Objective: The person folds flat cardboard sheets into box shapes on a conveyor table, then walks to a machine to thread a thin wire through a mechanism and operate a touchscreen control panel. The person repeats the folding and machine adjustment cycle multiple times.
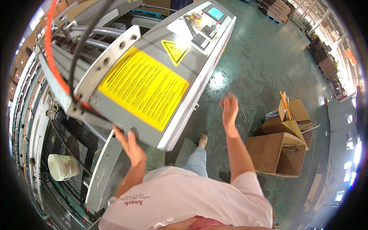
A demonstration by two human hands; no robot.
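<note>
My left hand (pixel 132 148) is at the near corner of a grey machine housing (pixel 149 137), fingers apart and seemingly touching its edge. On top of that housing is a large yellow label (pixel 143 89) with lines of writing, and beyond it a triangular yellow warning sign (pixel 176 51). My right hand (pixel 230 110) hangs over the green floor, right of the housing. Its fingers look loosely bent and slightly blurred, with no object visible in them. At the housing's far end sits a control panel with a lit screen (pixel 215 13).
An orange hose (pixel 51 54) and a black cable (pixel 79 54) cross the left side. A white plastic bucket (pixel 63 167) sits among machine frames. Cardboard boxes (pixel 263 153) stand on the floor at right. Stacked cardboard on a blue pallet (pixel 271 18) lies farther off.
</note>
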